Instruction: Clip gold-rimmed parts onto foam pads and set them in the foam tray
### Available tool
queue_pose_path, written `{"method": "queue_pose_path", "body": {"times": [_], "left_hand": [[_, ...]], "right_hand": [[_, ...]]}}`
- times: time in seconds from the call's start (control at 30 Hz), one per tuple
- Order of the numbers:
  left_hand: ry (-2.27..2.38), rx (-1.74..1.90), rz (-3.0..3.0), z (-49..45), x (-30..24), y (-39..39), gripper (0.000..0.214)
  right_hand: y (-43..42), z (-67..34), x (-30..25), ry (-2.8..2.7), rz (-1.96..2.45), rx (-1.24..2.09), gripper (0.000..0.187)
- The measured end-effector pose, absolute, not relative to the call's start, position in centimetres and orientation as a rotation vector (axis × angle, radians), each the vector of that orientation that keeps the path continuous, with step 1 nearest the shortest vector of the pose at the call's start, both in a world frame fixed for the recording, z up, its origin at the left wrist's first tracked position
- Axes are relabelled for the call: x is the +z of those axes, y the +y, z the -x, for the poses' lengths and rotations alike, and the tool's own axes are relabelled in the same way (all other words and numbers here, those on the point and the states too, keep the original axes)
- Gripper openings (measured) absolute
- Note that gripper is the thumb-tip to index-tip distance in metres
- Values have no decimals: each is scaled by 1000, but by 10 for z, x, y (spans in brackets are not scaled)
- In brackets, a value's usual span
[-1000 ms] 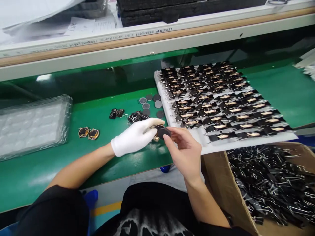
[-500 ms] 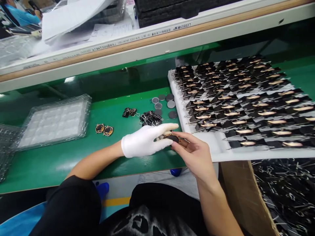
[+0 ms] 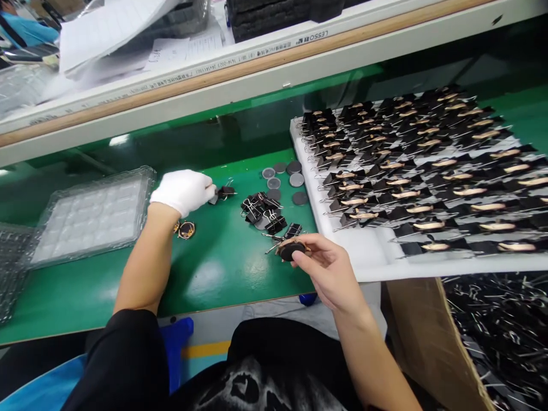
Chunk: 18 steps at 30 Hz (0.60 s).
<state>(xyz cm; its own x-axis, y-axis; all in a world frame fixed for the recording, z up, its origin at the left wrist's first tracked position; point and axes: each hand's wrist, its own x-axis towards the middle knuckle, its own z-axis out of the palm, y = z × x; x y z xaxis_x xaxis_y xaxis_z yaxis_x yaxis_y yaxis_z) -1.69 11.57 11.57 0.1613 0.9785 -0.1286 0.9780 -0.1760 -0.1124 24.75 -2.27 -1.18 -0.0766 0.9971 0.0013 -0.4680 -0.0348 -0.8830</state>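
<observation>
My right hand (image 3: pixel 331 265), bare, pinches a gold-rimmed watch case (image 3: pixel 280 251) with a dark round disc (image 3: pixel 292 251) on its face, held above the bench front. A black binder clip (image 3: pixel 293 230) shows at the case's far edge; whether it grips the case I cannot tell. Over to the left, my white-gloved left hand (image 3: pixel 182 191) has its fingertips closed at a small group of black binder clips (image 3: pixel 226 193) and pinches one of them. Just below that glove lies another watch case (image 3: pixel 186 230), with a second one partly hidden by the wrist.
Loose binder clips (image 3: pixel 257 206) are piled mid-bench, with several round discs (image 3: pixel 296 180) behind them. A white foam tray (image 3: pixel 368 251) at right carries rows of clipped watch cases. Clear plastic trays (image 3: pixel 94 214) lie left. A carton of clips (image 3: pixel 496 337) stands lower right; a shelf edge (image 3: pixel 240 64) crosses behind.
My left hand has left the watch case and moved left to the small group of binder clips. The right hand still holds the case, now in plain view.
</observation>
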Motion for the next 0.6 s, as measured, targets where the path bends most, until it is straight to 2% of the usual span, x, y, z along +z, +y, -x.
{"method": "queue_pose_path", "body": {"times": [0.13, 0.3, 0.4, 0.5, 0.6], "left_hand": [[-1905, 168, 2364, 13, 138, 94, 47], [-1591, -535, 2833, -21, 115, 77, 51], [-1531, -801, 3135, -46, 91, 68, 48], [-1575, -738, 3323, -59, 81, 60, 47], [-1526, -505, 3477, -63, 82, 55, 48]], "right_hand": [[-20, -250, -8, -809, 729, 1619, 22], [-15, -244, -6, -739, 631, 1743, 27], [-15, -244, -8, -661, 595, 1766, 32], [-18, -250, -9, -640, 663, 1680, 36], [-23, -257, -9, -692, 790, 1554, 36]]}}
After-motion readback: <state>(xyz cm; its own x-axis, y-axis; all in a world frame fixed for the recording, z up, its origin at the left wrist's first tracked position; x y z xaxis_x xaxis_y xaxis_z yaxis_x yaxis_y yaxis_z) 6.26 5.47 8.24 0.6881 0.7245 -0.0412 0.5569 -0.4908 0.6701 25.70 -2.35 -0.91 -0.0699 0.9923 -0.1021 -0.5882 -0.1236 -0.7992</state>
